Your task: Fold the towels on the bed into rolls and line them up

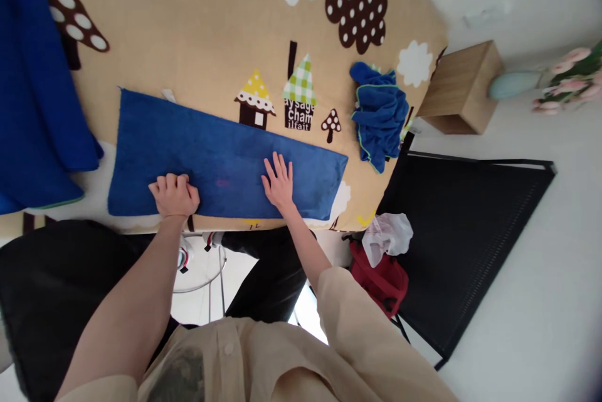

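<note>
A long blue cloth, laid flat, runs along the near edge of the patterned bed or table cover. My left hand rests on its left half with the fingers curled into a fist; the palm side is hidden. On the right half, my right hand lies palm down with fingers spread. A white tag sticks out at the cloth's far edge. Farther right is a crumpled blue cloth with light green edging, touched by neither hand.
More blue cloth is heaped at the far left. A wooden box and a vase with pink flowers stand at the right. Below them are a black panel, a white plastic bag and a red bag.
</note>
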`<state>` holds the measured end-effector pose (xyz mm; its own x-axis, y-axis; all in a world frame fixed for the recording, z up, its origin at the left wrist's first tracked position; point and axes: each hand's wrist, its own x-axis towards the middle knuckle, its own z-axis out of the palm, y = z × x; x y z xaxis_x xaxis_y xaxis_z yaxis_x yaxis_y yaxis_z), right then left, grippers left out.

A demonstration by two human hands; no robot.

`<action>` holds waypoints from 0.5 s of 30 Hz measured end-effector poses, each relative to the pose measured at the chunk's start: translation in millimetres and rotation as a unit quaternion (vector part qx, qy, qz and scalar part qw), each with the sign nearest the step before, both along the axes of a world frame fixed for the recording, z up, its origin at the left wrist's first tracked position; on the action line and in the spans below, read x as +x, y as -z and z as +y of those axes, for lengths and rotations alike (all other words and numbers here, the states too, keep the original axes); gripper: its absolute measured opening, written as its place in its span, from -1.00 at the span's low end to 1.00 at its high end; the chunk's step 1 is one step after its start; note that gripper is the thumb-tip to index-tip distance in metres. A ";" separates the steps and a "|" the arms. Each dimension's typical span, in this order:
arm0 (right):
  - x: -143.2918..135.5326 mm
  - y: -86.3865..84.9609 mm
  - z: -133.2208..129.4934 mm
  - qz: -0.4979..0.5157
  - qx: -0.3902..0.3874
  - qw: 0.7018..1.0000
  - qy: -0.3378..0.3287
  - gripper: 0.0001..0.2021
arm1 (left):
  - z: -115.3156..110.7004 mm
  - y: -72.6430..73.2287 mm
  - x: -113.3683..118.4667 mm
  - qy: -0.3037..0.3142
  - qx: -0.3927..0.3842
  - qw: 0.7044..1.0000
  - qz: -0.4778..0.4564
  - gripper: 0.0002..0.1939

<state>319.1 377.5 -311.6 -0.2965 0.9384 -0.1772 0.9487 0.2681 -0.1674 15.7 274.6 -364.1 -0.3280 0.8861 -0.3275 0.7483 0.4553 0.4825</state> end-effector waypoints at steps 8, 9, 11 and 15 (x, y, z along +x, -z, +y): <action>117.2 4.6 39.0 -0.057 -0.002 0.967 0.249 -0.38 | -2.5 1.2 -0.1 0.001 -0.008 1.000 -0.013 -0.69; 135.3 -3.0 48.2 -0.065 -0.003 0.957 0.283 -0.37 | -2.8 1.5 0.0 0.002 -0.009 1.000 -0.011 -0.69; 152.2 -19.2 65.4 -0.086 -0.003 0.939 0.334 -0.36 | -3.0 1.5 0.4 0.003 -0.008 1.000 -0.007 -0.69; 93.4 -28.8 61.7 -0.130 0.030 0.913 0.387 -0.39 | -3.1 0.0 1.4 -0.006 0.007 1.000 -0.021 -0.70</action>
